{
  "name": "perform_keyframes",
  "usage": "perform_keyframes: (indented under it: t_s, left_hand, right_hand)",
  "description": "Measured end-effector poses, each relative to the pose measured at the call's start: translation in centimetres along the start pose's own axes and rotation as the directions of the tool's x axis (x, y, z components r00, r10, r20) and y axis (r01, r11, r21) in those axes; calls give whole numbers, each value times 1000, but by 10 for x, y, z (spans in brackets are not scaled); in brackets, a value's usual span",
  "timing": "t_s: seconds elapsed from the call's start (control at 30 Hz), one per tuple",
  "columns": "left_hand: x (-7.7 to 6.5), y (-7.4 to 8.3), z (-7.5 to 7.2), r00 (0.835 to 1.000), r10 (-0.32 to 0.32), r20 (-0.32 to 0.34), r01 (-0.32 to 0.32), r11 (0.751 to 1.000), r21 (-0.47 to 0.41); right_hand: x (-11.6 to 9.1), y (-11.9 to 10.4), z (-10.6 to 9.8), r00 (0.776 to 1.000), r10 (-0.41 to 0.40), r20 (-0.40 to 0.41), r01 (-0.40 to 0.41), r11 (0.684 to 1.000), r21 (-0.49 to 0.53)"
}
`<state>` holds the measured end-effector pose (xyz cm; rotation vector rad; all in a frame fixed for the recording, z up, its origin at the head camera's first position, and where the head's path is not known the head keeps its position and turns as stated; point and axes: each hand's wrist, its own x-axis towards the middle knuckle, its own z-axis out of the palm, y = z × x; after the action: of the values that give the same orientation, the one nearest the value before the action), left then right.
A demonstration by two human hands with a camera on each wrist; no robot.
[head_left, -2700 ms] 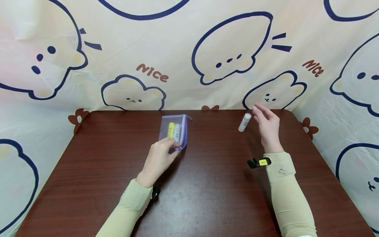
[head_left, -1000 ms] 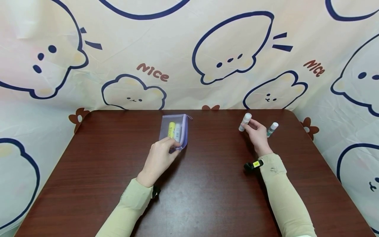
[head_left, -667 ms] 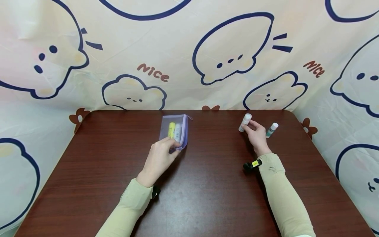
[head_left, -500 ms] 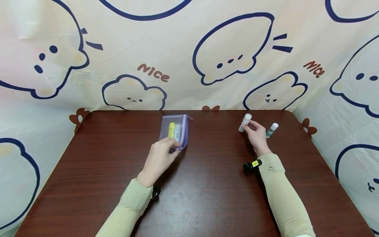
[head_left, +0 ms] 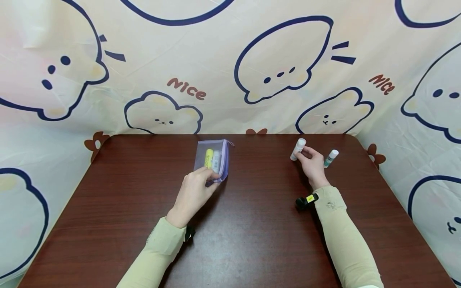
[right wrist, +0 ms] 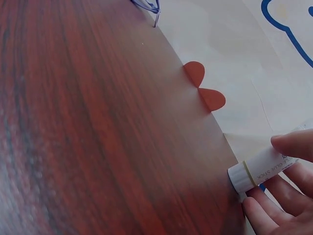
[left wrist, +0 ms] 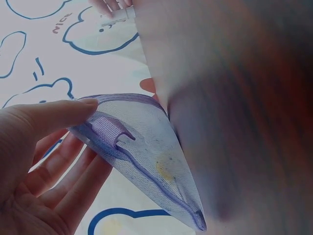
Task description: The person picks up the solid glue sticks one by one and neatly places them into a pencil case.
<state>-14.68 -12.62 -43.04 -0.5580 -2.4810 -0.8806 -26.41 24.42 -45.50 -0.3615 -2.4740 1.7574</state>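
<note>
My left hand (head_left: 194,191) pinches the near edge of a purple mesh zip pouch (head_left: 200,154), thumb on one side and fingers on the other. Through the mesh show a yellow stick (head_left: 208,158) and a whitish stick (head_left: 216,160) side by side; the hand hides the pouch's near corner. In the left wrist view the pouch (left wrist: 146,132) stands up from the table. My right hand (head_left: 312,167) grips an upright white glue stick (head_left: 297,150) between thumb and fingers, its lettering readable in the right wrist view. Just right of that hand stands a white-capped tube with a green label (head_left: 331,158).
A dark brown wooden table (head_left: 252,224) lies under both hands. Behind it hangs a pale cloth (head_left: 216,52) printed with blue cartoon outlines, close to the table's far edge. Side cloths flank the table left and right.
Since the earliest frame my right hand has moved left and down and taken hold of the white glue stick, uncovering the green-labelled tube. Over the last second both hands stay still.
</note>
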Motion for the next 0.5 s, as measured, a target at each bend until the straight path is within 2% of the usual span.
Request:
perform_keyframes:
  t_s: [0.5]
  left_hand:
    - [0, -2, 1, 1000, 7, -8, -7, 1000, 1]
  right_hand:
    - [-1, -3, 1, 1000, 1, -12, 0, 1000, 12]
